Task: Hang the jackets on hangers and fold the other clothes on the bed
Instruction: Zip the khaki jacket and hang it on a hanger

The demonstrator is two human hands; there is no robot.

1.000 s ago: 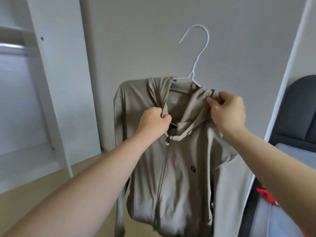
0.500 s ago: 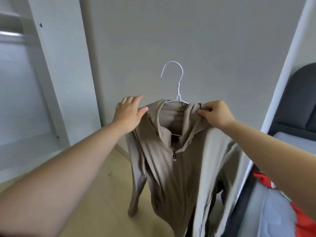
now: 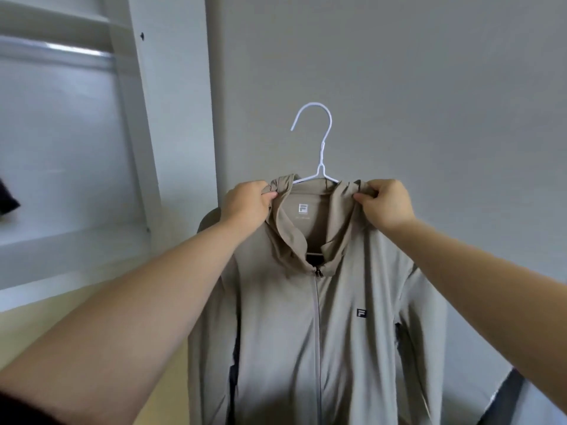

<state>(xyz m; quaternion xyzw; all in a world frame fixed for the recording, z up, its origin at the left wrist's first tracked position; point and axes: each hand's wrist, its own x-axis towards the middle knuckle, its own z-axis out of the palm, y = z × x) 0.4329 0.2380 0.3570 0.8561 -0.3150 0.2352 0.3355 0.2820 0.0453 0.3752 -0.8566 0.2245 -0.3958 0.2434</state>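
Observation:
A beige zip-up hooded jacket (image 3: 306,317) hangs in front of me on a white wire hanger (image 3: 319,142), whose hook sticks up free above the collar. My left hand (image 3: 245,207) grips the bunched fabric at the jacket's left shoulder. My right hand (image 3: 383,204) pinches the fabric at the right shoulder. The zip is closed up to the neck and the jacket faces me, held up in the air before a grey wall.
An open white wardrobe (image 3: 138,118) stands at the left with a metal rail (image 3: 55,52) near its top. A dark garment (image 3: 6,197) shows at the far left edge. Pale wooden floor (image 3: 46,326) lies below. A dark edge (image 3: 503,394) shows at the lower right.
My left hand, open beside the collar half a second ago, now grips the left shoulder fabric. The jacket has been spread out and turned square to me, and raised slightly.

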